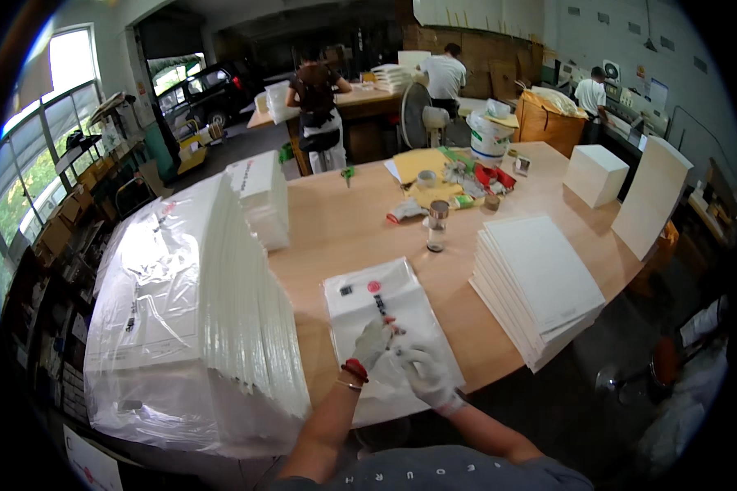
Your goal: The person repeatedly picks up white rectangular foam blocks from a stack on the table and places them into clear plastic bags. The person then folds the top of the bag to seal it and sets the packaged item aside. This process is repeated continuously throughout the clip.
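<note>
A clear plastic bag (pixel 356 299) with red and black print lies over a white sheet-like piece on the table in front of me. My left hand (pixel 374 342) wears a pale glove with bare fingertips. Its fingers are drawn together on the bag's film below the print. Beside it, my right hand (pixel 426 375), also in a pale glove, has curled fingers pinching the film near the bag's middle. The fingertips partly hide what they grip.
Left stands a tall plastic-wrapped stack (pixel 172 286), with a smaller wrapped stack (pixel 258 196) behind. White boards (pixel 540 270) are piled at right. A glass jar (pixel 437 227), green scissors (pixel 347 174), tape, gloves and a bucket (pixel 489 135) sit farther back. Several people work beyond.
</note>
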The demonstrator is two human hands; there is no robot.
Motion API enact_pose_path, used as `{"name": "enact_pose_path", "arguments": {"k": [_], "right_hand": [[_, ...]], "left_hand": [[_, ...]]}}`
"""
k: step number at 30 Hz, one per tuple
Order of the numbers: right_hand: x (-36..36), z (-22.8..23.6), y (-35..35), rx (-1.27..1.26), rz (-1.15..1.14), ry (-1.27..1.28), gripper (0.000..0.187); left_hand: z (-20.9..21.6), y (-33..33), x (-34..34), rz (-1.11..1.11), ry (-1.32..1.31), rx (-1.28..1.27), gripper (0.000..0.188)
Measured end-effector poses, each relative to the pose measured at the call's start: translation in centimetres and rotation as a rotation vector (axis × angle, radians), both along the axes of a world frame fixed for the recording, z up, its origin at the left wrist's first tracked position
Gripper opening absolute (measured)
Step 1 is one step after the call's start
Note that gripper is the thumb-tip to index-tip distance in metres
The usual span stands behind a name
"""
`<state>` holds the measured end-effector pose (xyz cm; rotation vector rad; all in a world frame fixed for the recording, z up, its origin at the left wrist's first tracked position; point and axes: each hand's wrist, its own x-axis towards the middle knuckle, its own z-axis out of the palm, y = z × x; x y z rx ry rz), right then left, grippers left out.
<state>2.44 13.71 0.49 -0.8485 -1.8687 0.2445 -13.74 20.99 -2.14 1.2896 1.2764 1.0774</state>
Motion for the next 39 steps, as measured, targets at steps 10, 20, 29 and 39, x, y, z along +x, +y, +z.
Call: {"name": "enact_pose_path", "arguments": {"k": [10,20,29,39], "right_hand": [[3.4,-3.4,-0.5,-0.31,0.197,-0.256,0.017],[29.0,4.7,2.6,-0.033,-0.471,-0.663,0.058],[25.4,9.9,-0.4,-0.037,-0.589,-0.751,0.012],[27.6,3.5,-11.2,-0.769,-0.151,0.279,0.037]], "left_hand": [[7.6,-3.1,2.8,-0.087,0.327,0.145,0.037],[9.8,-10.3,5.0,0.181,0.678,0.898,0.045],[7.4,-13.8,15.8,-0.535,-0.519,-0.167,0.026],[10.4,-15.1,11.7,-0.589,0.125,-0.437,0.04]]}}
